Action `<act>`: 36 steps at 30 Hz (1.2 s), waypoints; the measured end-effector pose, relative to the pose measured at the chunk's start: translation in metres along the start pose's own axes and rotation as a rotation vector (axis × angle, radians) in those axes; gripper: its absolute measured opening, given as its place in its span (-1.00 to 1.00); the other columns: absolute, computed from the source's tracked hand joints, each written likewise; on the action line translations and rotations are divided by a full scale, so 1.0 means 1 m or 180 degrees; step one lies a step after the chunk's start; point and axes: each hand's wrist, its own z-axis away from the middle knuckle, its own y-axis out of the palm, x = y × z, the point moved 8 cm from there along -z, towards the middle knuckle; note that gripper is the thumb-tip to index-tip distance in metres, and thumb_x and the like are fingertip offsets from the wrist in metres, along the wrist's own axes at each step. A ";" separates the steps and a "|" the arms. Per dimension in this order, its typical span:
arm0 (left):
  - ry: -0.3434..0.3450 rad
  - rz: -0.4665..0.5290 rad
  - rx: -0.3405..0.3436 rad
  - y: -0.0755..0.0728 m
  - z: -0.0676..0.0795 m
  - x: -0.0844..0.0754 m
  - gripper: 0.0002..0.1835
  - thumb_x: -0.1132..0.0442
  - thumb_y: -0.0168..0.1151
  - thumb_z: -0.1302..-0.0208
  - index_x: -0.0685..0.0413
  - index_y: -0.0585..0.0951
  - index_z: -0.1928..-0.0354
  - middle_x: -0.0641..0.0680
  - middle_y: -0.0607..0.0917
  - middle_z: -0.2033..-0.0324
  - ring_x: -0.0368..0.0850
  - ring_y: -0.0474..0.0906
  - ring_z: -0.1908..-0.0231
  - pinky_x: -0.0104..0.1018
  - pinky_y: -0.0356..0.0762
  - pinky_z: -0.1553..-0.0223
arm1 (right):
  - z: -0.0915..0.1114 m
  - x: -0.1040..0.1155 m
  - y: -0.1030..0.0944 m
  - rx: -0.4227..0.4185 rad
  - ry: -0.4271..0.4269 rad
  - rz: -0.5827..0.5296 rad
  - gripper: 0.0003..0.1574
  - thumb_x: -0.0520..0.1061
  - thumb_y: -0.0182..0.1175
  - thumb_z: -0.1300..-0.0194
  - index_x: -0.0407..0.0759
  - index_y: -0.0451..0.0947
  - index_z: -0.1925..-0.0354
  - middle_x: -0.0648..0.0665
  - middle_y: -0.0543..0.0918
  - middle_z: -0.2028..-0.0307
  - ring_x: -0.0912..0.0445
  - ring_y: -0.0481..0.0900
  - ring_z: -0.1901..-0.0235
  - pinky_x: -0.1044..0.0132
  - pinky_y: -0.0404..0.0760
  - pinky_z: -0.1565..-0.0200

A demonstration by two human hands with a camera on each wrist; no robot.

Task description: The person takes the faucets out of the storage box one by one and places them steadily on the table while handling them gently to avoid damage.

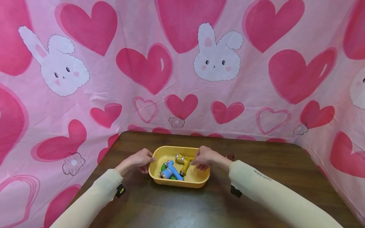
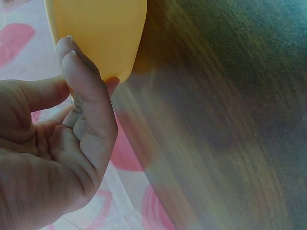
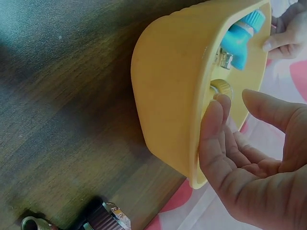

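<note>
A yellow plastic basin stands on the table. In it lie a blue tap, a green tap partly under the blue one, and a yellow tap. My left hand pinches the basin's left rim between thumb and fingers, as the left wrist view also shows. Over the basin's right end is my right hand, beside the yellow tap. In the right wrist view a gap shows between the thumb and fingertips, with nothing held there; the yellow tap is partly hidden behind them.
A reddish-brown object shows just behind the right wrist on the wooden table. Near the right hand, a dark ribbed piece and a threaded metal end lie on the tabletop. A pink heart-patterned cloth hangs around the table.
</note>
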 end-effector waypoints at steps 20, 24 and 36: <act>0.0012 -0.0023 -0.0004 0.000 0.000 0.001 -0.78 0.32 0.14 -0.58 0.35 0.70 0.12 0.12 0.58 0.68 -0.17 0.53 0.74 -0.28 0.66 0.63 | -0.008 -0.003 0.005 0.0025 0.0203 0.0087 -0.57 0.03 0.50 -0.32 -0.35 0.70 0.33 -0.17 0.73 0.54 0.09 0.65 0.61 0.25 0.75 0.45; 0.0040 -0.0019 -0.0012 0.000 0.000 -0.001 -0.79 0.33 0.14 -0.57 0.34 0.70 0.13 0.11 0.58 0.68 -0.17 0.53 0.75 -0.28 0.65 0.63 | -0.010 -0.003 0.007 0.0061 0.0231 0.0088 -0.55 0.05 0.50 -0.32 -0.33 0.67 0.36 -0.17 0.73 0.53 0.08 0.68 0.59 0.24 0.75 0.44; 0.0008 -0.0013 0.0008 -0.001 -0.001 0.002 -0.80 0.33 0.15 -0.57 0.32 0.71 0.11 0.12 0.59 0.67 -0.17 0.52 0.75 -0.30 0.64 0.64 | -0.017 -0.003 0.017 0.0079 0.0301 0.0160 -0.53 0.06 0.51 -0.30 -0.34 0.66 0.34 -0.18 0.72 0.53 0.06 0.69 0.59 0.25 0.75 0.44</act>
